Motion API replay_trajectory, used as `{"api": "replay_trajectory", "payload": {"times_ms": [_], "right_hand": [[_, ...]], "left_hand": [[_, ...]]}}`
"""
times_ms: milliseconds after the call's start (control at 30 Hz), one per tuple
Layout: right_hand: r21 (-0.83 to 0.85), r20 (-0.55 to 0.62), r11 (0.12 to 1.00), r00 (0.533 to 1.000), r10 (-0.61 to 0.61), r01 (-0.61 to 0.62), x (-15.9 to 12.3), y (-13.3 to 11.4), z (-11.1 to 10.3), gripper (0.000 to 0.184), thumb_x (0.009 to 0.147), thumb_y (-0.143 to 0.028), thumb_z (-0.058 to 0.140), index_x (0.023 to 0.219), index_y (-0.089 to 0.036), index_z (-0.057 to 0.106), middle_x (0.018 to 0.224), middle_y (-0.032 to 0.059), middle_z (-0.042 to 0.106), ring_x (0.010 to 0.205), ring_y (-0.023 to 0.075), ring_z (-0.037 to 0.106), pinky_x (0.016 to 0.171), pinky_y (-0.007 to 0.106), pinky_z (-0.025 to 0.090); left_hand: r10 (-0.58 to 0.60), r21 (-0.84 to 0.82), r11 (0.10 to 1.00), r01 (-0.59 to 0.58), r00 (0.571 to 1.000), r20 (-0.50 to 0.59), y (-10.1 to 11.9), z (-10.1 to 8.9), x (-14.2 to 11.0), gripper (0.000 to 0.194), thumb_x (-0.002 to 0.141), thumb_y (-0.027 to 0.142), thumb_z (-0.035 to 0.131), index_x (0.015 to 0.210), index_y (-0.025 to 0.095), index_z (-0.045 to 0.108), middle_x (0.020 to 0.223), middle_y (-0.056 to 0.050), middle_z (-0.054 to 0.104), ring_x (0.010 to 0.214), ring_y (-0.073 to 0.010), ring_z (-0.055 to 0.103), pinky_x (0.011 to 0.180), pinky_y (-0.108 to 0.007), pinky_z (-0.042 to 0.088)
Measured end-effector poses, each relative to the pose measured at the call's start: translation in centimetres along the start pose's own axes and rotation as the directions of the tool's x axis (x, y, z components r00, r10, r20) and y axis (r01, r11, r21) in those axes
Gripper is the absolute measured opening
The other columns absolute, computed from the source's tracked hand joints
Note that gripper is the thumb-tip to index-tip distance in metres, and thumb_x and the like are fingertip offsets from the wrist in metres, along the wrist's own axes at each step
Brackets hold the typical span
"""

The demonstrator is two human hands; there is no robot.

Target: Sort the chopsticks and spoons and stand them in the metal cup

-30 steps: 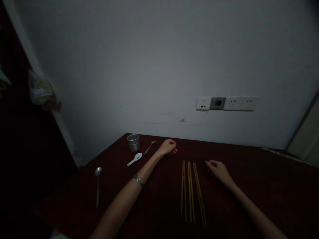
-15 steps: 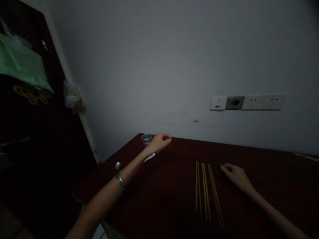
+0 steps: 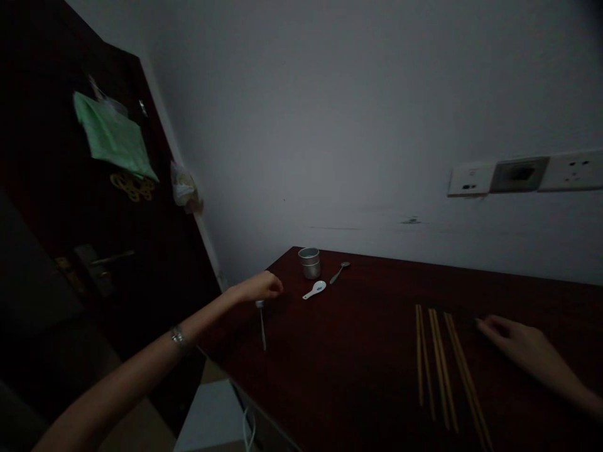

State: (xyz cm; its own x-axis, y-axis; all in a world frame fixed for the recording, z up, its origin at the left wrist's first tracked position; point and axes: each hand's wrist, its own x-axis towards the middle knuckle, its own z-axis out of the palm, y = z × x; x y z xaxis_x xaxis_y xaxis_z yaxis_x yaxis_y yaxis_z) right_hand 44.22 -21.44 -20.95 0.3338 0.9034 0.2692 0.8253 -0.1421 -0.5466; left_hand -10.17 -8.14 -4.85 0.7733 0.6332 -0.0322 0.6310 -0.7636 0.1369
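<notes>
My left hand [image 3: 258, 287] hovers at the table's left edge, fingers curled loosely, right above the bowl of a long metal spoon [image 3: 261, 320] lying on the dark red table [image 3: 358, 351]. I cannot tell whether the fingers touch the spoon. My right hand [image 3: 521, 342] rests flat on the table, fingers stretched out, just right of several wooden chopsticks [image 3: 440, 364] laid side by side.
A small metal cup [image 3: 309, 262], a white ceramic spoon [image 3: 315, 290] and a small metal spoon [image 3: 340, 271] sit near the table's far left corner. Wall sockets [image 3: 518, 176] are on the white wall. A dark door [image 3: 94, 251] with a green bag stands at left.
The view has swung left. My left hand has moved from the table's middle, past the cup, to the long metal spoon at the left edge. My right hand stays by the chopsticks.
</notes>
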Motion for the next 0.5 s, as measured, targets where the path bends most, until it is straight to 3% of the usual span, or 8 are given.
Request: {"api": "replay_trajectory", "payload": {"times_ms": [200,500], "right_hand": [[0.041,0.041,0.996,0.996,0.076,-0.078,0.7,1.0,0.0,0.035,0.063,-0.057,0.050,0.065,-0.026,0.065,0.078,0.0115,0.068,0.075,0.0300,0.063,0.065,0.036,0.043],[0.054,0.014,0.985,0.986,0.165,-0.165,1.2,2.2,0.6,0.037,0.052,-0.056,0.062,0.069,-0.024,0.069,0.088,0.0191,0.067,0.076,0.0298,0.062,0.070,0.037,0.040]], "left_hand": [[-0.029,0.289,0.957,0.015,0.999,0.044,-2.3,2.5,-3.6,0.016,0.074,0.011,0.051,0.078,0.020,0.064,0.082,-0.002,0.065,0.078,-0.0137,0.058,0.066,-0.019,0.039],[0.084,0.411,0.904,-0.118,0.992,0.099,-3.3,4.7,-5.6,0.019,0.078,0.011,0.048,0.088,0.023,0.059,0.088,-0.001,0.060,0.083,-0.0138,0.055,0.066,-0.020,0.039]]}}
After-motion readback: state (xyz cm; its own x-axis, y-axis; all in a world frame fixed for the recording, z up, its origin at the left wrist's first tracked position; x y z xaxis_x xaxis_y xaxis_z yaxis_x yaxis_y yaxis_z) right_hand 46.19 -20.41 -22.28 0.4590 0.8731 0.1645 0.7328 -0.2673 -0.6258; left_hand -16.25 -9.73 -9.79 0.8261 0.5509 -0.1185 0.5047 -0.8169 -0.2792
